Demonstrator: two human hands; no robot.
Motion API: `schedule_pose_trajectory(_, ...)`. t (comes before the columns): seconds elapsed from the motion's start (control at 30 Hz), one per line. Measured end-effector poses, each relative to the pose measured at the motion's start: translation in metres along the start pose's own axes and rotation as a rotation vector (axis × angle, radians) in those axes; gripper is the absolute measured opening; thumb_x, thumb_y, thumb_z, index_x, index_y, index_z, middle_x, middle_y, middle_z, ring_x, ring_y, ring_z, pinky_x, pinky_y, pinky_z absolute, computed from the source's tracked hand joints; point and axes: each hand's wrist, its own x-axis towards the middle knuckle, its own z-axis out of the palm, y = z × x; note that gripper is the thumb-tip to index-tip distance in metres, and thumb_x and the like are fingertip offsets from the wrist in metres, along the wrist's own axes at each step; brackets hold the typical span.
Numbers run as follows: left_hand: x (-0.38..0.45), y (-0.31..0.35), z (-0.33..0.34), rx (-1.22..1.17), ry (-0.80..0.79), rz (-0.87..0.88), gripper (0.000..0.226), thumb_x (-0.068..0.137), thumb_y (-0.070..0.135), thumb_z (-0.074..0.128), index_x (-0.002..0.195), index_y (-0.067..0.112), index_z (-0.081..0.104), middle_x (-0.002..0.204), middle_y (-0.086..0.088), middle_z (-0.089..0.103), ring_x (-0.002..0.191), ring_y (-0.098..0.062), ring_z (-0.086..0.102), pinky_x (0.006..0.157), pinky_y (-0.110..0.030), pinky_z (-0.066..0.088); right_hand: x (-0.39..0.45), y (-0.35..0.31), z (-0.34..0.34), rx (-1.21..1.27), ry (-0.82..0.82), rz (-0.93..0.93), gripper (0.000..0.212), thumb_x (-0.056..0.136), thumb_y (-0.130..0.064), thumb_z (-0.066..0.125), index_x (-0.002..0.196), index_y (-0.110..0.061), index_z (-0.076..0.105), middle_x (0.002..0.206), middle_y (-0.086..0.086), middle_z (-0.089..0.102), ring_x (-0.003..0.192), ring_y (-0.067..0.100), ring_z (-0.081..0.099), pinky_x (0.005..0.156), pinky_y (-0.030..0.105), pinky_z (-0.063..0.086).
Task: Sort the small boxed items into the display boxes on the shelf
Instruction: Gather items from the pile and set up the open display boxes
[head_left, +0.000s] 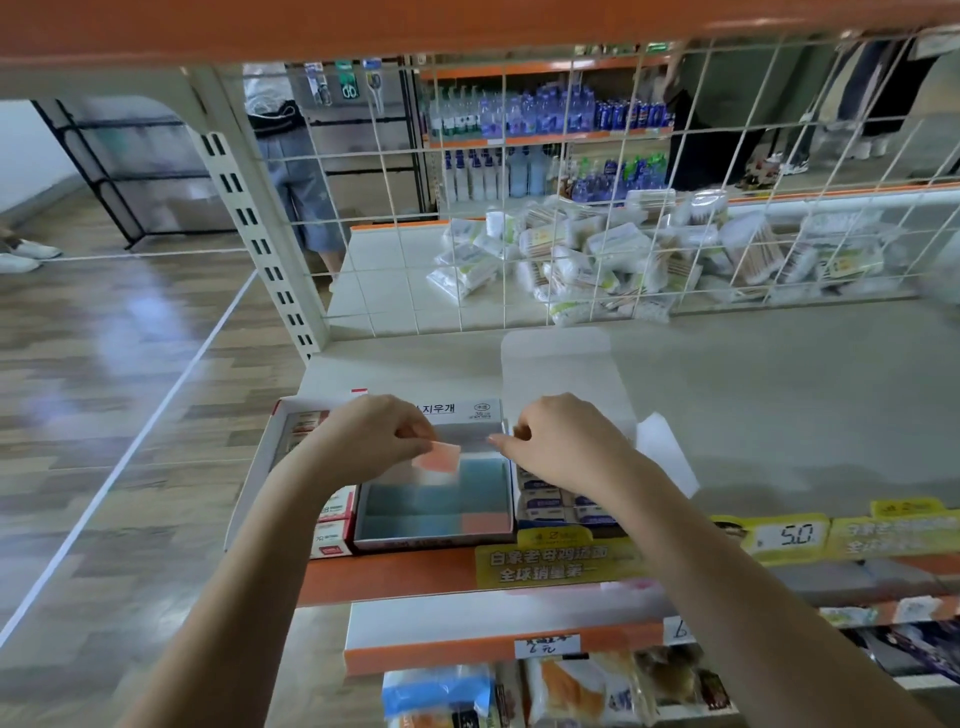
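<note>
**Pink box going into the middle display box**

While my left hand (371, 436) pinches a small pink boxed item (439, 457) between thumb and fingertips, I hold it just above the middle display box (434, 493), which sits at the front edge of the shelf (779, 389). My right hand (563, 441) hovers beside it with the fingers curled and the forefinger pointing toward the pink box; I cannot tell whether it grips anything or only touches the display box's rear wall.

As far as I can judge, the sorting is well under way but not finished. The middle display box already holds rows of blue-green pieces and one pink piece at its front right corner, yet its rear part looks unfilled. The left display box (322, 519) carries red-and-white small boxes along its right side, and the right display box (556, 504) holds blue-and-white ones. The piece in my left hand is not yet set down.

Much is hard to make out. My left forearm covers most of the left display box, and my right wrist hides the rear of the right one, so I cannot count what either holds. The pink box is blurred, and its print is unreadable. A white flap (561, 364) stands up behind my right hand; which box it belongs to is unclear. I see no loose stock waiting on the shelf near me.
</note>
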Motion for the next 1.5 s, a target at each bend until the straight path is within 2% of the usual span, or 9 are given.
schedule_pose_trajectory(0.13, 0.004, 0.001, 0.003, 0.054, -0.027, 0.031, 0.014, 0.089, 0.027, 0.058, 0.099, 0.025, 0.069, 0.089, 0.011, 0.063, 0.083, -0.007, 0.056, 0.069, -0.020, 0.038, 0.002, -0.008, 0.004, -0.053, -0.034, 0.049, 0.050, 0.090, -0.036, 0.056, 0.054, -0.015, 0.027, 0.053, 0.000, 0.031, 0.046, 0.013, 0.031, 0.044, 0.026, 0.022)
schedule_pose_trajectory(0.33, 0.008, -0.002, 0.007, 0.130, -0.026, 0.044, 0.015, 0.090, 0.030, 0.056, 0.099, 0.028, 0.068, 0.097, 0.009, 0.065, 0.083, -0.007, 0.052, 0.069, -0.023, 0.037, 0.003, -0.008, 0.007, -0.032, -0.046, 0.114, 0.045, 0.086, -0.027, 0.059, 0.056, -0.014, 0.028, 0.056, 0.001, 0.033, 0.048, 0.014, 0.031, 0.045, 0.026, 0.022)
schedule_pose_trajectory(0.47, 0.010, -0.003, 0.011, 0.150, -0.046, 0.046, 0.017, 0.088, 0.029, 0.058, 0.098, 0.025, 0.070, 0.100, 0.010, 0.068, 0.091, -0.009, 0.059, 0.078, -0.024, 0.046, 0.002, -0.007, 0.010, -0.026, -0.037, 0.135, 0.041, 0.085, -0.022, 0.059, 0.057, -0.012, 0.029, 0.054, 0.002, 0.033, 0.047, 0.015, 0.029, 0.045, 0.027, 0.020)
schedule_pose_trajectory(0.77, 0.007, -0.006, 0.017, 0.100, -0.004, 0.056, 0.013, 0.084, 0.029, 0.059, 0.093, 0.030, 0.069, 0.097, 0.011, 0.068, 0.088, -0.008, 0.060, 0.075, -0.023, 0.046, 0.004, -0.006, 0.013, -0.041, -0.042, 0.120, 0.040, 0.087, -0.027, 0.057, 0.059, -0.012, 0.034, 0.055, 0.002, 0.039, 0.049, 0.014, 0.035, 0.046, 0.026, 0.024)
schedule_pose_trajectory(1.03, 0.005, -0.007, 0.026, 0.116, -0.002, 0.025, 0.015, 0.084, 0.035, 0.059, 0.094, 0.036, 0.069, 0.099, 0.008, 0.066, 0.096, -0.015, 0.058, 0.083, -0.037, 0.051, 0.006, -0.004, 0.014, -0.018, -0.056, 0.125, 0.039, 0.087, -0.026, 0.057, 0.061, -0.011, 0.034, 0.056, 0.004, 0.037, 0.049, 0.015, 0.032, 0.047, 0.027, 0.023)
schedule_pose_trajectory(1.27, 0.009, 0.013, 0.021, 0.131, 0.064, 0.086, 0.020, 0.091, 0.032, 0.051, 0.097, 0.024, 0.068, 0.096, 0.005, 0.066, 0.087, -0.014, 0.058, 0.078, -0.034, 0.052, 0.004, -0.002, 0.003, 0.022, -0.093, 0.101, 0.048, 0.092, -0.043, 0.052, 0.058, -0.011, 0.040, 0.053, 0.002, 0.041, 0.047, 0.016, 0.037, 0.047, 0.027, 0.027)
schedule_pose_trajectory(1.33, 0.018, 0.028, 0.010, 0.117, 0.124, 0.135, 0.022, 0.093, 0.031, 0.050, 0.101, 0.021, 0.068, 0.099, 0.003, 0.066, 0.089, -0.015, 0.058, 0.081, -0.034, 0.051, 0.000, 0.003, -0.010, 0.046, -0.088, 0.087, 0.048, 0.092, -0.048, 0.048, 0.064, -0.010, 0.052, 0.058, 0.003, 0.050, 0.051, 0.017, 0.047, 0.051, 0.029, 0.035)
schedule_pose_trajectory(1.4, 0.031, 0.049, -0.002, 0.105, 0.177, 0.185, 0.022, 0.093, 0.033, 0.052, 0.103, 0.022, 0.067, 0.103, 0.001, 0.066, 0.093, -0.018, 0.058, 0.083, -0.036, 0.050, -0.005, 0.015, -0.028, 0.027, -0.063, 0.084, 0.043, 0.093, -0.046, 0.047, 0.082, -0.008, 0.064, 0.075, 0.006, 0.064, 0.067, 0.020, 0.059, 0.064, 0.033, 0.046)
schedule_pose_trajectory(1.5, 0.055, 0.090, -0.008, 0.142, 0.227, 0.276, 0.024, 0.092, 0.039, 0.050, 0.108, 0.026, 0.064, 0.111, 0.001, 0.060, 0.106, -0.020, 0.053, 0.086, -0.037, 0.047, -0.018, 0.046, -0.054, -0.014, 0.011, 0.116, 0.034, 0.093, -0.042, 0.051, 0.109, -0.015, 0.064, 0.102, 0.002, 0.066, 0.091, 0.018, 0.060, 0.080, 0.032, 0.049)
